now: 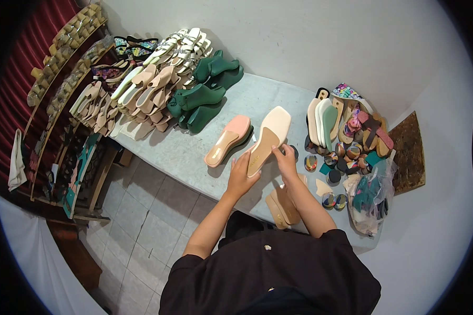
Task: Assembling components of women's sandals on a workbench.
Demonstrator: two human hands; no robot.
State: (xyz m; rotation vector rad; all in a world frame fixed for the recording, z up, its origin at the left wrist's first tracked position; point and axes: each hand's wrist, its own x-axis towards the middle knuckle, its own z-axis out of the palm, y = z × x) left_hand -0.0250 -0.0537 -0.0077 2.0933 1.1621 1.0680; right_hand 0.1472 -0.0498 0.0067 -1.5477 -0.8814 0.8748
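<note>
A cream and tan shoe insole is held over the table, its square toe pointing away from me. My left hand grips its heel end from the left, thumb underneath or along the edge. On the other edge, my right hand has its fingers closed at the middle of the insole. Just left of it, a pink and tan insole lies on a dark green shoe last. Beneath my right forearm rest tan wedge soles, partly covered by the arm.
Piled sandals and green shoe lasts fill the table's far left. On the right are upright insoles, round patterned heels and a plastic bag of scraps. A rack of heels stands beyond the table's left end.
</note>
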